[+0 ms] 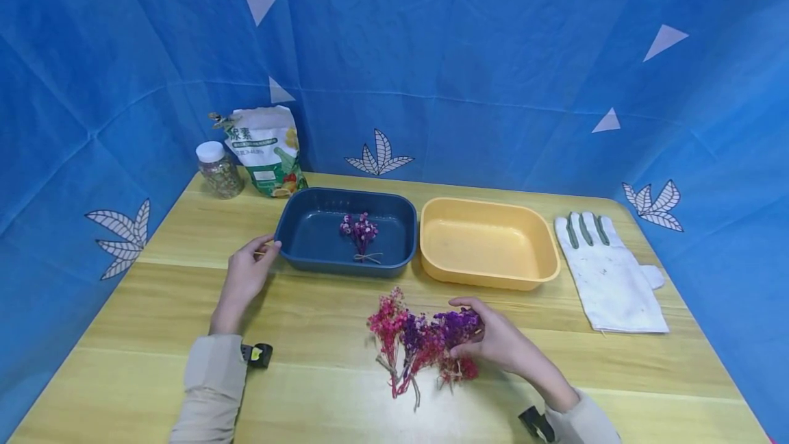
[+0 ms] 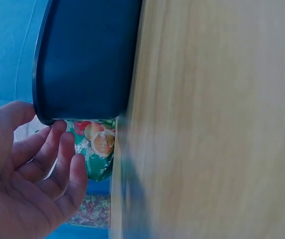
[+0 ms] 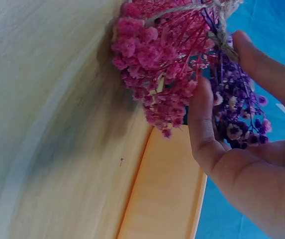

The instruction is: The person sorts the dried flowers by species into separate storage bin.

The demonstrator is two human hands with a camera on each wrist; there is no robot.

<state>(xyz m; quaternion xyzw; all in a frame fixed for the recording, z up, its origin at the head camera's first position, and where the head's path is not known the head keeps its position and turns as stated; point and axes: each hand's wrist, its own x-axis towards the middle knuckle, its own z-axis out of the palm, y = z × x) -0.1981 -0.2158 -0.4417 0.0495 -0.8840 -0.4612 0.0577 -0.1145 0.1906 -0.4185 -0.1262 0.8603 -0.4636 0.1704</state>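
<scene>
In the head view my left hand (image 1: 248,273) is at the near left corner of a dark blue basin (image 1: 339,268). The left wrist view shows its thumb and fingertips pinching the rim, the other fingers loosely curled. A small tied bunch of purple-pink dried flowers (image 1: 364,230) lies inside that basin. My right hand (image 1: 496,340) holds a bunch of purple dried flowers (image 3: 232,99) between thumb and fingers. Pink dried flower bunches (image 3: 142,59) tied with twine are close beside it. Farther left on the table is a bright pink bunch (image 1: 388,321).
Right of the blue basin stands a yellow basin (image 1: 474,278). A white glove (image 1: 616,293) with green finger stripes lies at the right. At the back left are a white-lidded jar (image 1: 222,175) and a printed bag (image 1: 268,149), with blue cloth (image 1: 493,74) behind.
</scene>
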